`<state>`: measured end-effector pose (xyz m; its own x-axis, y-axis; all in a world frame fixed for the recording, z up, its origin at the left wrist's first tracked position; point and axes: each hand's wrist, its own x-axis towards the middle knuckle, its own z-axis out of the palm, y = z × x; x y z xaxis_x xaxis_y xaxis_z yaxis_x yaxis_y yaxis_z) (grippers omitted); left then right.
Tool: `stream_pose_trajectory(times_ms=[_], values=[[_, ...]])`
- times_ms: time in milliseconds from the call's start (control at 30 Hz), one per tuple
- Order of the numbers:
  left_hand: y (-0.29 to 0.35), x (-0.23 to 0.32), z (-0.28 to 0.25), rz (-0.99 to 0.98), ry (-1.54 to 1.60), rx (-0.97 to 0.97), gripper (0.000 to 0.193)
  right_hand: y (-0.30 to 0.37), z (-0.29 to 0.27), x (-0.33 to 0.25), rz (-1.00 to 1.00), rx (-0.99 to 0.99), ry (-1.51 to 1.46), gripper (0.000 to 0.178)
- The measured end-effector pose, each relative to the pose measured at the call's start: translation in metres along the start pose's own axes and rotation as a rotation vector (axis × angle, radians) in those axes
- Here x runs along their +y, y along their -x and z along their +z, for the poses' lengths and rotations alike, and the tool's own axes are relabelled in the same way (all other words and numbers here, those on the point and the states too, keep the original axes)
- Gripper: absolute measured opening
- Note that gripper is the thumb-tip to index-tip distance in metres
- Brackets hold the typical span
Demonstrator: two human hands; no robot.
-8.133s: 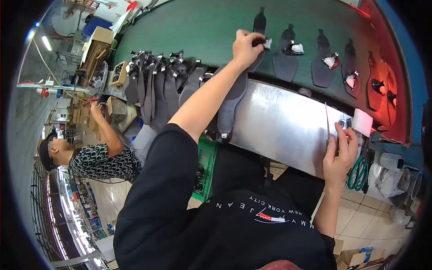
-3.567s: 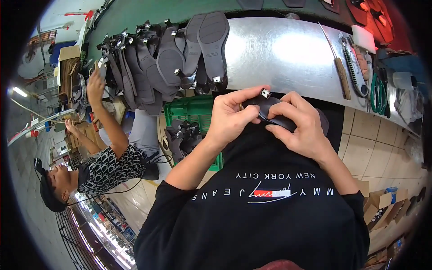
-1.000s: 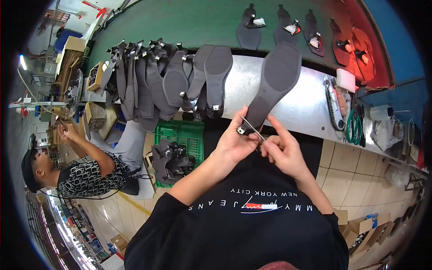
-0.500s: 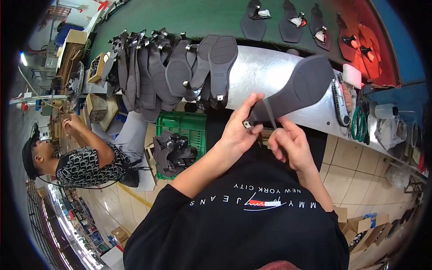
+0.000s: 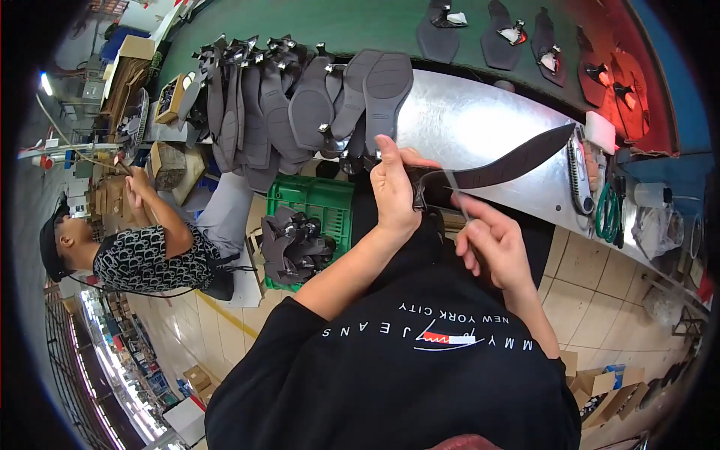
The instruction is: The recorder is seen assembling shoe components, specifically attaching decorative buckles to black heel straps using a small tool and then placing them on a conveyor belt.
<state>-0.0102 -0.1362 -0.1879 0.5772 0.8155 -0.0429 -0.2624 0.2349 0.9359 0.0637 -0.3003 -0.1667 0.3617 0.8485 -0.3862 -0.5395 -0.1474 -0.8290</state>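
Observation:
My left hand (image 5: 395, 187) grips a dark high-heeled sandal (image 5: 517, 165) by its heel end, thumb raised. The sandal is seen nearly edge-on, its toe pointing right and away over the metal tabletop (image 5: 465, 112). In my right hand (image 5: 496, 244) a thin, pale, narrow strip (image 5: 455, 191) is pinched between thumb and fingers. Its far end rises beside the sandal's heel part; whether it touches cannot be made out. Left of the sandal, a row of similar dark sandals (image 5: 311, 112) lies piled along the table with soles showing.
A green crate (image 5: 341, 199) with dark sandals stands below the table. More sandals (image 5: 502, 37) lie on the green belt (image 5: 315, 22) beyond. At right are a utility knife (image 5: 579, 176), a white block (image 5: 600, 131) and green-handled scissors (image 5: 607, 210). Another person (image 5: 150, 247) works at left.
The sandal has turned in my left hand from sole facing me to nearly edge-on. My left thumb has lifted. The right hand stays close by with the strip.

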Motion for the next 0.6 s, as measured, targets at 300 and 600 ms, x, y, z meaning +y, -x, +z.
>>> stream_pose_trajectory(times_ms=[300,600], values=[[0.001,0.016,0.002,0.043,-0.204,-0.046,0.097,-0.012,0.009,0.008,-0.768,0.213,0.849,0.016],[-0.013,0.014,-0.009,-0.592,0.511,-0.026,0.064,0.0,0.011,-0.003,-0.803,0.159,0.823,0.017]])
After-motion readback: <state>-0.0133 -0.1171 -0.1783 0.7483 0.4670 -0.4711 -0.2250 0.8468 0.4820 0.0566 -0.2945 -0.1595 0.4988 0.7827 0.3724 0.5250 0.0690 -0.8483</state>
